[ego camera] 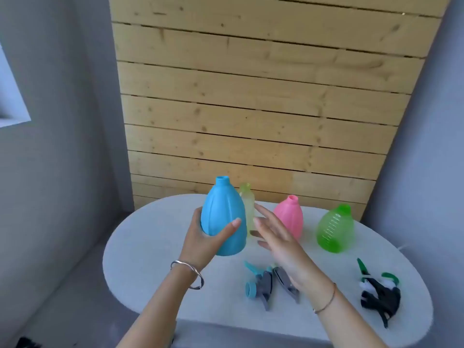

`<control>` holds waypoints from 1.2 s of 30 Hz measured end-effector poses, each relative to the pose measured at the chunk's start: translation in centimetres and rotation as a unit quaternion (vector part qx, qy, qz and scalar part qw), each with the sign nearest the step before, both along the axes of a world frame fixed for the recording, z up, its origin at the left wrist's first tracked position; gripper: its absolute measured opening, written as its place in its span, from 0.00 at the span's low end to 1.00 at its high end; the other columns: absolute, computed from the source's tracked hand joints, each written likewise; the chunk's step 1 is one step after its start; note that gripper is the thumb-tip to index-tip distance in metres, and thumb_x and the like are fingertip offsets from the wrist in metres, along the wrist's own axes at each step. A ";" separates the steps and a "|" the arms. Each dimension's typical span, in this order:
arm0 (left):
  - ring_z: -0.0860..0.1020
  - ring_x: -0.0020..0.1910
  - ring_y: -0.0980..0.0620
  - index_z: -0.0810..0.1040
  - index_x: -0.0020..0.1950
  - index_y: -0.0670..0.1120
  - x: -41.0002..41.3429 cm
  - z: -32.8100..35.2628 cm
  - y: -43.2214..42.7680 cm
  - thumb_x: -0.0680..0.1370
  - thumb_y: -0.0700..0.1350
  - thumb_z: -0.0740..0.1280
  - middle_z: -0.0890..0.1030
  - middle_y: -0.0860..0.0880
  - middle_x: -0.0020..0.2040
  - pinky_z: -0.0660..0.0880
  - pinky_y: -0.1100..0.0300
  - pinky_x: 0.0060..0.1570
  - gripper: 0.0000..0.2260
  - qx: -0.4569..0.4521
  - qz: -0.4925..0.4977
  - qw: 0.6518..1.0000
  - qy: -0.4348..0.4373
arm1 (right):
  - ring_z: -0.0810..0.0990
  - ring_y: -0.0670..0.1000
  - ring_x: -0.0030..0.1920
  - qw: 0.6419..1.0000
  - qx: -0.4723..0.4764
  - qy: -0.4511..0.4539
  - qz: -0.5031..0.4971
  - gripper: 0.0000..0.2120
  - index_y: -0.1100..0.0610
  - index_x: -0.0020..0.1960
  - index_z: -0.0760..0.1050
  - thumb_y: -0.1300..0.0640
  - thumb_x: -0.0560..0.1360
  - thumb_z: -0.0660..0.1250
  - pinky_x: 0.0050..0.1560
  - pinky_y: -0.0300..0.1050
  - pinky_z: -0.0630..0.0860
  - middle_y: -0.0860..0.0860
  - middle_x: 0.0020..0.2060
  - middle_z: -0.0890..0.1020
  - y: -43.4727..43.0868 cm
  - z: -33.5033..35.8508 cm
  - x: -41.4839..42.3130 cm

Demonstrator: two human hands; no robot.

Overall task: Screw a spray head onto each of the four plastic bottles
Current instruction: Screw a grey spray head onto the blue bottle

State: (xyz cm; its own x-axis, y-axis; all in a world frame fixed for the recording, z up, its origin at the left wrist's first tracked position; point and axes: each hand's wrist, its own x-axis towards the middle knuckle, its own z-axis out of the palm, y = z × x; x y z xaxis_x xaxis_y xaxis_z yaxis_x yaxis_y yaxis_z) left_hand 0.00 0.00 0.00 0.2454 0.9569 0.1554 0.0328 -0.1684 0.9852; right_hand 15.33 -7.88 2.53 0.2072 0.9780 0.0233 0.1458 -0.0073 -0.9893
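1. The left hand (200, 243) has the blue bottle (224, 217) wrapped low on its body, thumb across the front and fingers round the far side; the bottle is upright with its neck open, and its base looks just clear of the white oval table (155, 249), though the angle makes that hard to judge.
2. The right hand (281, 243) hangs empty just beside the blue bottle, fingers spread and straight, palm facing left, touching nothing.
3. Behind those fingers stands a pale yellow bottle (247, 202), partly hidden by the blue one.
4. Further right, the pink bottle (290, 217) and the ribbed green bottle (335, 228) stand upright on the table, apart from each other, both uncapped.
5. Near the front edge, a blue spray head (258, 283) lies on its side, with a second grey spray head (286, 283) partly under the right wrist.
6. Off to the right, green-and-black spray heads (379, 295) lie in a tangle.
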 end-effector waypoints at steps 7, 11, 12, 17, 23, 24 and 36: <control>0.79 0.48 0.58 0.68 0.60 0.54 -0.2 -2.2 -1.1 0.54 0.67 0.73 0.78 0.55 0.52 0.75 0.69 0.35 0.39 -0.016 -0.006 0.999 0.051 | 0.76 0.41 0.59 0.986 -0.019 -0.164 0.024 0.21 0.41 0.60 0.71 0.52 0.70 0.72 0.64 0.42 0.71 0.45 0.59 0.77 -1.7 -3.5 5.1; 0.80 0.49 0.55 0.68 0.62 0.53 -0.7 -3.1 -0.8 0.54 0.66 0.73 0.78 0.53 0.53 0.76 0.67 0.36 0.40 -0.020 -0.035 0.997 0.060 | 0.71 0.40 0.64 0.970 -0.073 -0.216 0.083 0.30 0.40 0.63 0.69 0.47 0.65 0.76 0.59 0.34 0.67 0.42 0.63 0.74 -1.9 -5.1 6.6; 0.80 0.49 0.55 0.68 0.63 0.52 -0.7 -3.3 -0.8 0.54 0.66 0.73 0.78 0.53 0.54 0.77 0.67 0.36 0.41 -0.020 -0.043 0.997 0.065 | 0.70 0.41 0.65 0.965 -0.084 -0.230 0.092 0.32 0.41 0.64 0.69 0.47 0.64 0.77 0.59 0.33 0.66 0.42 0.64 0.72 -2.0 -5.7 6.8; 0.79 0.50 0.54 0.67 0.64 0.52 -1.4 -4.1 -1.2 0.54 0.66 0.72 0.78 0.53 0.54 0.77 0.67 0.36 0.41 -0.022 -0.065 0.995 0.072 | 0.67 0.41 0.66 0.931 -0.104 -0.324 0.132 0.39 0.47 0.68 0.66 0.45 0.61 0.78 0.65 0.35 0.62 0.43 0.66 0.70 -2.0 -7.6 6.5; 0.79 0.49 0.56 0.67 0.62 0.52 -2.5 -4.4 -1.2 0.55 0.66 0.72 0.78 0.53 0.53 0.76 0.68 0.36 0.40 -0.033 -0.060 0.996 0.064 | 0.68 0.49 0.67 0.895 -0.086 -0.417 0.134 0.42 0.49 0.70 0.65 0.42 0.61 0.77 0.70 0.46 0.62 0.47 0.67 0.71 -1.6 -8.2 5.5; 0.79 0.49 0.57 0.68 0.62 0.53 -2.7 -4.4 -1.2 0.55 0.66 0.72 0.78 0.54 0.53 0.76 0.69 0.35 0.39 -0.033 -0.057 0.996 0.063 | 0.68 0.48 0.66 0.891 -0.081 -0.428 0.131 0.42 0.48 0.70 0.65 0.42 0.61 0.77 0.69 0.44 0.61 0.47 0.66 0.72 -1.6 -8.3 5.4; 0.78 0.48 0.58 0.67 0.60 0.56 -4.0 -4.0 -1.0 0.54 0.66 0.71 0.77 0.56 0.52 0.76 0.69 0.34 0.37 -0.029 -0.025 0.999 0.026 | 0.57 0.53 0.73 0.904 -0.059 -0.422 0.016 0.42 0.51 0.72 0.62 0.35 0.65 0.70 0.72 0.48 0.52 0.50 0.70 0.67 -0.8 -9.3 4.2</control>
